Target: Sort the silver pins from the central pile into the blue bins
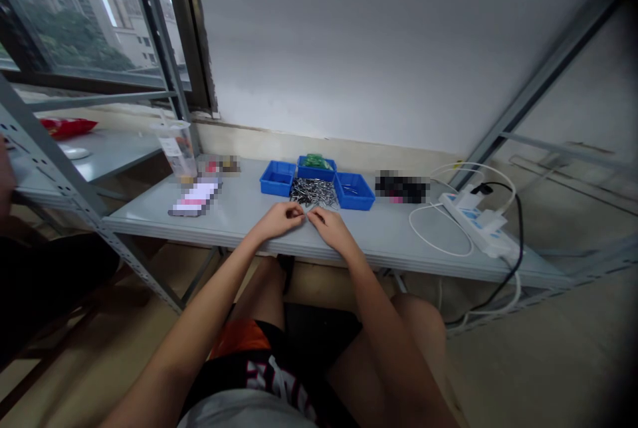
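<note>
Side by side at the front of the grey table (239, 218), my left hand (282, 219) and my right hand (329, 223) nearly meet at the fingertips. Both are pinched closed; whatever sits between the fingers is too small to name. Just beyond them lies a heap of small shiny metal pieces (314, 193). Around this heap stand a blue tray (277, 187) on the left, another blue tray (355, 203) on the right with a few thin pieces inside, and a third blue tray at the back holding green packets (317, 161).
A lidded plastic cup (177, 152) and a blurred phone (196, 197) are at the left. Rightward lie a blurred black item (401, 187), a looped white cable (438, 250) and a power strip (481, 225). Metal shelf posts (84, 179) frame the table; another person sits at far left.
</note>
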`<state>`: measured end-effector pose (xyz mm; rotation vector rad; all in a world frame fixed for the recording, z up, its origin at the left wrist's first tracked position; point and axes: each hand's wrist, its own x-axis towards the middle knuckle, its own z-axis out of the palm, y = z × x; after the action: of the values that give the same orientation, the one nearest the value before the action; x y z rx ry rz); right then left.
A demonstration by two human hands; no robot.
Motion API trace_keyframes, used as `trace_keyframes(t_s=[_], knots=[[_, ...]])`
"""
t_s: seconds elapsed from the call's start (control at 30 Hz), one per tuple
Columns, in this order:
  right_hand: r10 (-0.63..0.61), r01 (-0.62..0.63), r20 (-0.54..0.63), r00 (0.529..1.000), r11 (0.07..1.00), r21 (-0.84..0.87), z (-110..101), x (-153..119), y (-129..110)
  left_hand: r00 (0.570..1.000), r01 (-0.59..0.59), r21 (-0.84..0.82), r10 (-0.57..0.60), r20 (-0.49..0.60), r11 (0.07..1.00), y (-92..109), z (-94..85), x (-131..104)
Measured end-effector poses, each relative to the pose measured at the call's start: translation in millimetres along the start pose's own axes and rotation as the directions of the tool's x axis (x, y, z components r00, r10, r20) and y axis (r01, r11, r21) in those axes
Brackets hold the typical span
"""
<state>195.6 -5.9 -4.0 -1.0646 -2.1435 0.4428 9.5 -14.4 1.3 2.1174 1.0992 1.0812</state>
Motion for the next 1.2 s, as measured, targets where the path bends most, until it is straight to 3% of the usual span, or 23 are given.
trace_keyframes(t_s=[0.37, 0.93, 1.2], knots=[[-0.017, 0.017, 0.026, 1.000, 1.000, 0.002, -0.5, -1.1, -3.5, 0.996, 0.020, 0.010, -0.021, 0.089, 1.000, -3.1, 1.3, 0.7], [-0.032, 0.030, 0.024, 0.999, 0.998, 0.047, -1.6, -0.7, -1.7, 0.997, 0.010, 0.042, -0.013, 0.080, 0.999, 5.0, -0.1, 0.4], [-0.102, 0.103, -0.019, 0.995, 0.993, 0.058, 0.7, 1.7, -0.8, 0.997, -0.001, 0.189, -0.014, 0.077, 0.982, 1.9, 3.8, 5.4]])
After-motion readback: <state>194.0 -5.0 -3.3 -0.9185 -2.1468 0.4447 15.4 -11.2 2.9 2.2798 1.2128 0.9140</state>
